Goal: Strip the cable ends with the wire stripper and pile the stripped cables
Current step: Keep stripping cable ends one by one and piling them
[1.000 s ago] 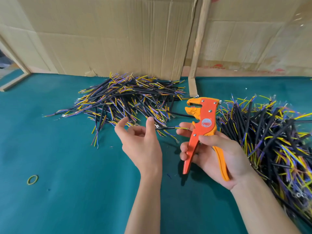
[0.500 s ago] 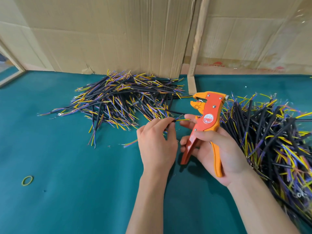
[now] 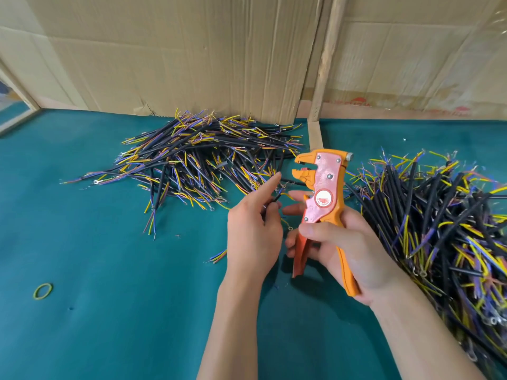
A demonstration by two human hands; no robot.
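My right hand [image 3: 343, 250] grips the handles of an orange wire stripper [image 3: 322, 193], held upright with its jaws pointing left. My left hand [image 3: 252, 231] holds a short black cable [image 3: 275, 200] just left of the jaws, index finger stretched out toward them. The cable's coloured wire ends [image 3: 216, 256] stick out below my left hand. A big pile of black cables with yellow, blue and purple ends [image 3: 203, 160] lies behind my hands at the middle left. A second pile of cables [image 3: 439, 223] spreads along the right.
The table is covered with teal cloth [image 3: 109, 311]. A yellow-green rubber band [image 3: 42, 291] lies at the front left. Cardboard sheets [image 3: 192, 50] stand along the back, with a wooden strip [image 3: 323, 67] between them.
My left hand went from open beside the stripper to holding a cable taken up near the jaws. The stripper has tilted more upright in my right hand.
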